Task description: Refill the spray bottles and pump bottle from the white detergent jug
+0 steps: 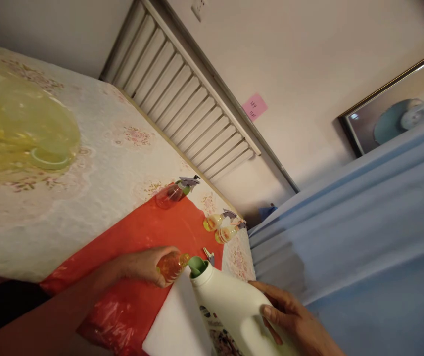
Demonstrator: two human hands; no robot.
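My left hand [148,264] is closed around a small clear bottle [170,267] of orange liquid, its open neck tilted toward a large jug. My right hand [293,319] grips the handle of that cream detergent jug [230,301], which is tipped over toward the left. The jug's green pouring spout [197,266] meets or nearly meets the bottle's mouth; I cannot make out a stream of liquid. Just behind the spout lies a loose spray head [209,255] on the red plastic sheet [152,225]. A white block or box [180,316] is under the jug.
Two spray bottles with yellow liquid [213,222] stand near the table's far edge. Another spray bottle [169,196] holds pinkish liquid. A yellow plastic bag [22,113] rests on the floral tablecloth [104,148]. A radiator [189,94] and a blue curtain [345,237] border the table.
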